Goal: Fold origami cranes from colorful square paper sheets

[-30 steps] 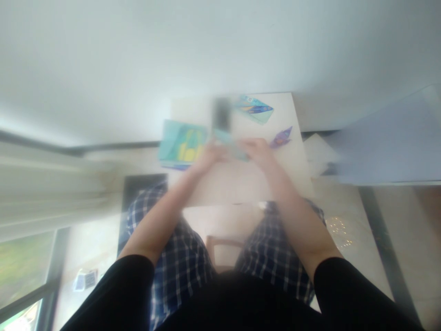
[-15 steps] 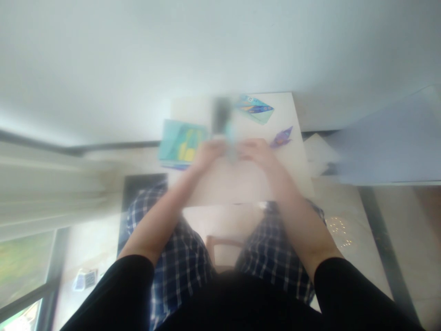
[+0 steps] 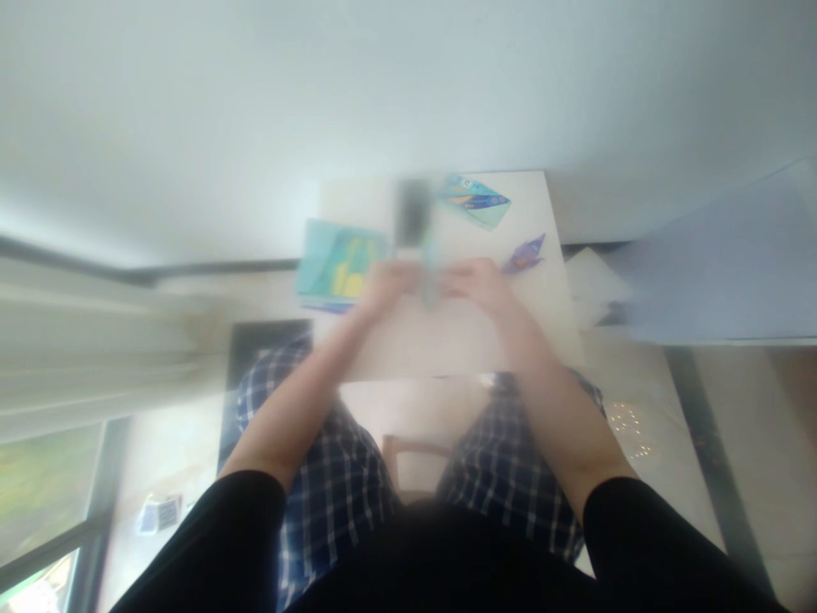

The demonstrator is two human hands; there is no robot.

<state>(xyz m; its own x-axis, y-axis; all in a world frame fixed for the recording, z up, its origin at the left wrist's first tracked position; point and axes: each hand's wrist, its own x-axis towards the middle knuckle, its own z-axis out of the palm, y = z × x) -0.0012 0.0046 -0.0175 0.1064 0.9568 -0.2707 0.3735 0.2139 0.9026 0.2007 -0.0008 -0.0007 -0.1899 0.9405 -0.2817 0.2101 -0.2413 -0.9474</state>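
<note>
Both my hands meet over a small white table (image 3: pixel 536 323), in a hazy part of the view. Between them stands a narrow pale teal piece, apparently folded paper (image 3: pixel 430 285). My left hand (image 3: pixel 391 285) is closed at its left edge, and my right hand (image 3: pixel 473 279) pinches its right side. Fingertips and folds are too blurred to make out. Just beyond the hands is a dark upright rectangle (image 3: pixel 414 213), also blurred. To the right lie a blue patterned folded paper (image 3: pixel 478 203) and a small purple folded paper shape (image 3: pixel 526 254).
A teal and yellow booklet or pack (image 3: pixel 341 264) lies at the table's left edge, with something purple under it. The white wall (image 3: pixel 408 85) rises behind the table. A pale panel (image 3: pixel 734 264) juts in at right. My knees in checked trousers (image 3: pixel 345 477) are below.
The hands stay in nearly the same place around the pale teal paper. The whole view has shifted very slightly; nothing is taken up or let go.
</note>
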